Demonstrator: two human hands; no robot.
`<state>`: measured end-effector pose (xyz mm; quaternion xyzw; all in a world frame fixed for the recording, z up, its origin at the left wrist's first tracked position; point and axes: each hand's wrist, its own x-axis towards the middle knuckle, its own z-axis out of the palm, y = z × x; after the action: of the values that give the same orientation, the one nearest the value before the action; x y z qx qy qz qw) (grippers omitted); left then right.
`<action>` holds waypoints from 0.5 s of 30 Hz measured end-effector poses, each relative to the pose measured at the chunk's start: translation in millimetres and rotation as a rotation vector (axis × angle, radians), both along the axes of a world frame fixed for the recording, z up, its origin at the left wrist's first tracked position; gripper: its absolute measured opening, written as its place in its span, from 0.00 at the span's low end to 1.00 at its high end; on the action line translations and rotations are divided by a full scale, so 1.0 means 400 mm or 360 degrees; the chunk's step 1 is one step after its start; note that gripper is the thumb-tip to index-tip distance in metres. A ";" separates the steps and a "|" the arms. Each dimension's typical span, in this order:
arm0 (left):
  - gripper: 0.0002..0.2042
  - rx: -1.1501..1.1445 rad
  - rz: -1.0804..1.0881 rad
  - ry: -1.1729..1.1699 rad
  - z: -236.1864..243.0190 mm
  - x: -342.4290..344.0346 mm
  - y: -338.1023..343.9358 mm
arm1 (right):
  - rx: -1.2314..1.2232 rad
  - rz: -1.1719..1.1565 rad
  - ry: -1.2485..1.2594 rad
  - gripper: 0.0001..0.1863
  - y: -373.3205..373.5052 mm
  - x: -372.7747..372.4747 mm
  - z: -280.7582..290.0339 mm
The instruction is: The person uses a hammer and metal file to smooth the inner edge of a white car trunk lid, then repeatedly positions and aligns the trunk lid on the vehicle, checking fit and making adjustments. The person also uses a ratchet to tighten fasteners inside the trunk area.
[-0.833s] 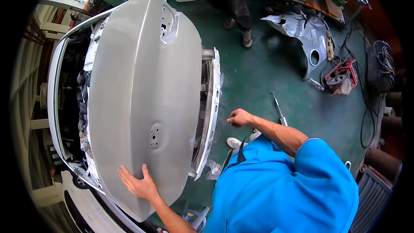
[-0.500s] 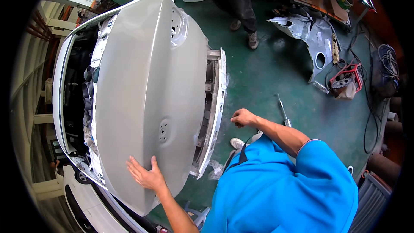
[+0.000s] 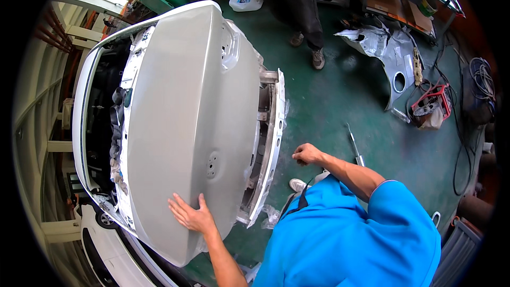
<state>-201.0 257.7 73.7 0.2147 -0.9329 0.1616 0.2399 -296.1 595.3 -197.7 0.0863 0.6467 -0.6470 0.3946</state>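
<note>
Even, bright daylight fills the scene, strongest at the upper left. The pale silver car bonnet panel (image 3: 191,127) shows a soft sheen without harsh glare. Shadows on the green painted floor (image 3: 329,111) are faint. Focus is sharp centrally; straight edges bow toward the black fisheye rim.

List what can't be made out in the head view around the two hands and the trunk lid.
- Right hand: curled beside the car's edge; whether it grips anything is too small to tell.
- Left hand: palm flat on the silver trunk lid, so the surface beneath is hidden.
- Trunk interior: mostly covered by the lid.
- Person by the white jug: upper body cut off by the top edge.
- Tool on the green floor: too small to identify.
</note>
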 end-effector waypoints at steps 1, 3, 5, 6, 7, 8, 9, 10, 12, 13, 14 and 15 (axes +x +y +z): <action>0.43 0.0013 -0.0006 -0.0005 0.009 -0.001 0.002 | -0.0002 -0.0007 0.0000 0.14 -0.002 0.002 0.001; 0.43 0.0048 -0.0001 -0.0017 0.029 0.007 -0.003 | 0.0019 0.0008 0.0010 0.14 -0.001 0.004 0.001; 0.43 0.0074 0.0006 -0.0024 0.055 0.008 -0.004 | 0.0047 0.0017 0.0015 0.15 0.005 0.007 -0.001; 0.44 0.0086 0.0018 -0.0025 0.068 0.010 -0.002 | 0.0066 0.0031 0.0009 0.15 0.012 0.009 -0.005; 0.44 0.0099 0.0030 -0.0026 0.078 0.009 -0.002 | 0.0072 0.0031 -0.0007 0.15 0.014 0.011 -0.008; 0.44 0.0089 0.0016 -0.0027 0.086 0.007 -0.007 | 0.0078 0.0029 -0.0024 0.15 0.015 0.013 -0.011; 0.44 0.0080 0.0007 -0.0027 0.093 0.005 -0.013 | 0.0086 0.0033 -0.0041 0.15 0.017 0.015 -0.011; 0.45 0.0073 -0.0003 -0.0028 0.094 0.003 -0.017 | 0.0090 0.0043 -0.0038 0.15 0.017 0.017 -0.011; 0.45 0.0059 -0.0020 -0.0019 0.083 0.001 -0.007 | 0.0120 0.0043 -0.0064 0.15 0.018 0.027 -0.013; 0.45 0.0049 -0.0032 -0.0012 0.077 0.002 0.001 | 0.0125 0.0041 -0.0065 0.15 0.017 0.029 -0.015; 0.45 0.0035 -0.0011 -0.0029 0.061 0.003 0.004 | 0.0130 0.0036 -0.0063 0.15 0.018 0.028 -0.018; 0.45 0.0020 0.0029 -0.0050 0.033 0.015 -0.004 | 0.0134 0.0050 -0.0064 0.15 0.009 0.029 -0.013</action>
<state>-194.9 255.9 87.0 0.2221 -0.9355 0.1613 0.2223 -284.6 599.0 -203.0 0.1058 0.6665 -0.6112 0.4136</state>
